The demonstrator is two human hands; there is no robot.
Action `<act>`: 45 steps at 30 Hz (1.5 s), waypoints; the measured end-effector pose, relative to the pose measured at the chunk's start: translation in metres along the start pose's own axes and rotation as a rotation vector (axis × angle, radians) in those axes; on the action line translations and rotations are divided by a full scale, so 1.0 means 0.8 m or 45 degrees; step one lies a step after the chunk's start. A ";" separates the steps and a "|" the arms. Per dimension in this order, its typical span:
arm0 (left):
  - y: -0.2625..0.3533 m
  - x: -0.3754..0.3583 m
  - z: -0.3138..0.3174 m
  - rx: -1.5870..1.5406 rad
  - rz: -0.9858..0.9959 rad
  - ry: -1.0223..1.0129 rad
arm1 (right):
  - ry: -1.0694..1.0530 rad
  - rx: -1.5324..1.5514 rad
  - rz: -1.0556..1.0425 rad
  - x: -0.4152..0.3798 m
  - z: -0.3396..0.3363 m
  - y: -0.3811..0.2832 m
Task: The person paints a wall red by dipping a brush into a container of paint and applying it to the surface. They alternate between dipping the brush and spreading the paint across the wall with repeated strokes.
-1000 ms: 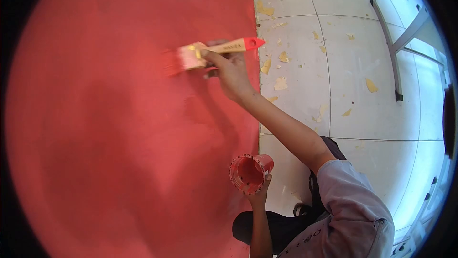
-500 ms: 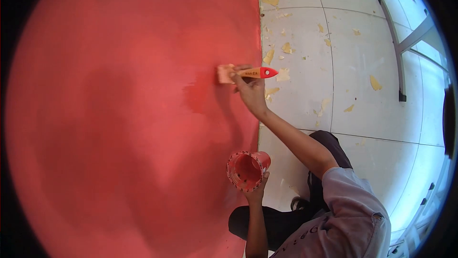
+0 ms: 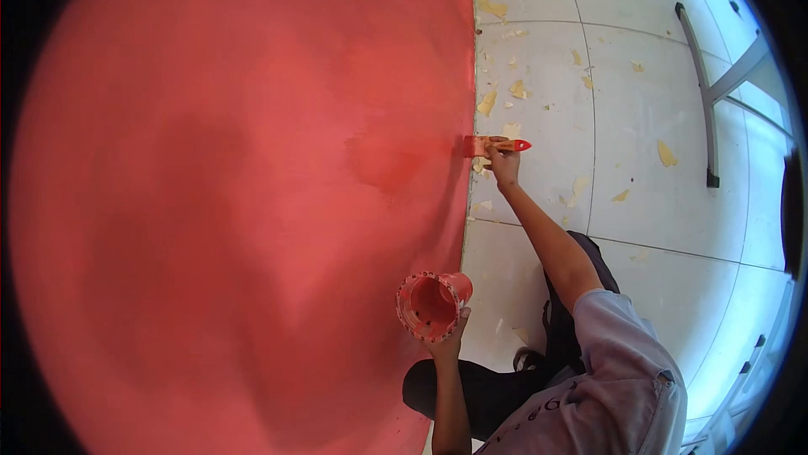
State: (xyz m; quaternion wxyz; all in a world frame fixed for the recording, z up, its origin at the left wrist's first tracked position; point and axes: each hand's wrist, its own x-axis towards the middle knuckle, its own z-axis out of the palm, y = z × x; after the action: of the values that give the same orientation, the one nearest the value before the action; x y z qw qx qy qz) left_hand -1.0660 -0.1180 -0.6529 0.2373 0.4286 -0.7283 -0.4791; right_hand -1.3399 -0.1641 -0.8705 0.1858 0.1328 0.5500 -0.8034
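Note:
My right hand (image 3: pixel 505 167) is closed around a paintbrush (image 3: pixel 516 145) with a wooden handle and a red tip. Its bristles are red with paint and meet the red wall (image 3: pixel 286 143) along the bottom edge, where the floor begins. A darker, fresh-looking red patch (image 3: pixel 391 164) spreads over the wall left of the brush. Lower down, my left hand (image 3: pixel 448 344) grips a paint-smeared pot (image 3: pixel 461 287) from below and the side. The pot's mouth faces the camera, and red paint coats its inner wall.
Peeled yellowish flakes (image 3: pixel 667 154) lie scattered over the white tiled floor (image 3: pixel 539 59). A metal stand leg (image 3: pixel 703 93) with dark end caps rests on the floor at the right. My bent knees in dark trousers (image 3: pixel 471 383) are close to the wall.
My right hand has moved the paintbrush right, from the wall's surface to its bottom edge by the floor. The fresh red patch now reaches further towards that edge. The pot stays in my left hand.

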 end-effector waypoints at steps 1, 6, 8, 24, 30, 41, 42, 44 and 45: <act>0.010 0.001 0.004 -0.033 0.004 0.007 | 0.006 -0.087 -0.086 0.007 0.000 -0.002; 0.027 0.001 0.009 -0.053 -0.049 0.059 | -0.180 0.157 -0.191 -0.034 0.097 -0.126; 0.030 0.005 0.006 0.006 -0.008 0.028 | -0.301 0.381 -0.092 -0.071 0.115 -0.217; 0.049 -0.005 0.006 -0.018 -0.173 0.099 | 0.167 0.083 0.193 0.017 -0.022 0.012; 0.030 -0.003 0.000 -0.009 -0.121 0.060 | -0.123 0.398 -0.045 -0.067 0.087 -0.157; 0.032 -0.002 -0.001 0.017 -0.120 0.034 | 0.015 0.485 0.291 -0.062 0.057 -0.095; 0.031 -0.003 -0.002 0.031 -0.124 0.042 | 0.059 0.394 0.295 -0.053 0.039 -0.063; 0.024 -0.005 -0.005 0.050 -0.129 0.055 | 0.158 0.293 0.333 -0.034 0.006 -0.009; 0.029 -0.005 -0.003 0.045 -0.143 0.060 | 0.209 0.243 0.351 -0.026 -0.006 0.006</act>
State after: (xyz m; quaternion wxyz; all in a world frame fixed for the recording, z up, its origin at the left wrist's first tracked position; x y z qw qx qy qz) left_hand -1.0713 -0.1119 -0.6304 0.2194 0.4840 -0.7057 -0.4685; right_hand -1.3189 -0.1577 -0.8676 0.2354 0.2889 0.4612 -0.8052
